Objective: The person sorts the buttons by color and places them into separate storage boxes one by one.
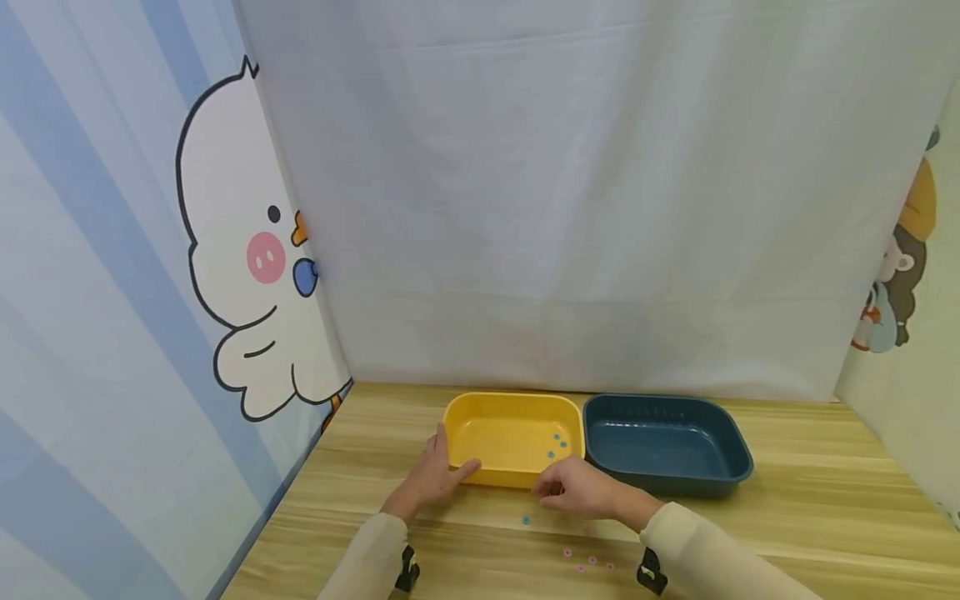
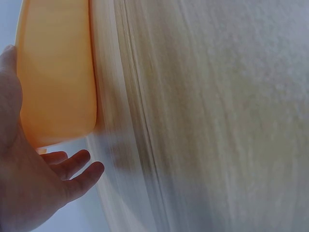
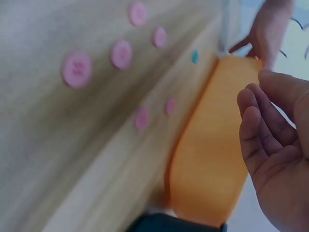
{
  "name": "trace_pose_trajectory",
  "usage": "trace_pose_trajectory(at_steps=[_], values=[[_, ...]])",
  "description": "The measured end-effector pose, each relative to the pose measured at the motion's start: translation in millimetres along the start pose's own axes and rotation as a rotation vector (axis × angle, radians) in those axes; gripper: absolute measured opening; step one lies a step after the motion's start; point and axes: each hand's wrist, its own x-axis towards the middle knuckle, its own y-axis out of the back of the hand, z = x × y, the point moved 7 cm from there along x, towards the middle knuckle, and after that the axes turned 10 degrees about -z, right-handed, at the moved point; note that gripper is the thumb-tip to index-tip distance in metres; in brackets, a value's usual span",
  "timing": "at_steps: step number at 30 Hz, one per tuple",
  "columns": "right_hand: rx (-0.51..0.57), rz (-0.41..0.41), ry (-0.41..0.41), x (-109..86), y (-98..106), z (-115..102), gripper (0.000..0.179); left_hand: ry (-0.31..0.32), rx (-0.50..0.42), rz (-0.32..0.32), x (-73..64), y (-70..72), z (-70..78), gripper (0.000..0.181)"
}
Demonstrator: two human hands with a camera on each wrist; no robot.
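My left hand (image 1: 431, 475) rests at the near left corner of a yellow tray (image 1: 517, 479), its thumb along the front rim and the other fingers beside the left wall. In the left wrist view the fingers (image 2: 79, 164) are loosely extended past the tray's end. Over the tray's near right corner, my right hand (image 1: 581, 487) hovers with loosely bent fingers. The right wrist view shows nothing between its thumb and fingers. Small blue buttons (image 1: 551, 454) lie inside the tray, toward the right. One blue button (image 1: 526, 520) lies on the table before it.
Several pink buttons (image 1: 592, 560) are scattered on the wooden table (image 1: 810, 500) near the front. A dark blue tray (image 1: 667, 483) stands right beside the yellow one. Behind both trays hangs a pale grey curtain (image 1: 570, 208); patterned cloth (image 1: 112, 292) borders the left side.
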Motion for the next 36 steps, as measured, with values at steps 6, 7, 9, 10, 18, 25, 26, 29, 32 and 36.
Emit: trace_pose_trajectory(at_steps=[6, 7, 9, 10, 18, 25, 26, 29, 32, 36], values=[[-0.107, -0.062, 0.020, 7.1, -22.4, -2.1, 0.016, 0.001, -0.003, -0.003, -0.3, -0.6, -0.7, 0.100], [-0.113, -0.070, 0.010, 8.2, -25.3, -1.2, 0.017, 0.002, -0.001, -0.003, -0.2, -0.7, -0.7, 0.099], [-0.125, -0.081, -0.008, 10.2, -30.3, 1.0, 0.019, 0.010, -0.006, -0.007, -0.3, -1.0, -1.0, 0.100], [-0.127, -0.082, -0.015, 11.1, -31.9, 1.4, 0.020, 0.014, -0.007, -0.009, -0.3, -1.4, -1.3, 0.100], [-0.159, -0.077, -0.059, 17.5, -37.4, 3.4, 0.023, 0.010, -0.005, -0.004, 0.1, -1.0, -1.3, 0.099], [-0.179, -0.084, -0.069, 20.4, -40.7, 3.5, 0.017, -0.003, -0.001, 0.001, 0.4, 0.4, 0.3, 0.099], [-0.177, -0.086, -0.074, 20.6, -41.0, 3.7, 0.018, -0.003, -0.004, 0.001, 0.3, 0.6, 0.4, 0.099], [-0.175, -0.086, -0.080, 21.7, -41.2, 3.9, 0.018, 0.003, -0.011, -0.001, 0.0, 1.0, 0.1, 0.099], [-0.191, -0.087, -0.081, 22.5, -41.6, 3.7, 0.017, 0.008, -0.016, -0.005, -0.2, 1.1, -0.1, 0.100], [-0.214, -0.096, -0.071, 22.9, -42.0, 2.4, 0.012, 0.005, -0.017, -0.007, -0.2, 0.9, -0.4, 0.100]])
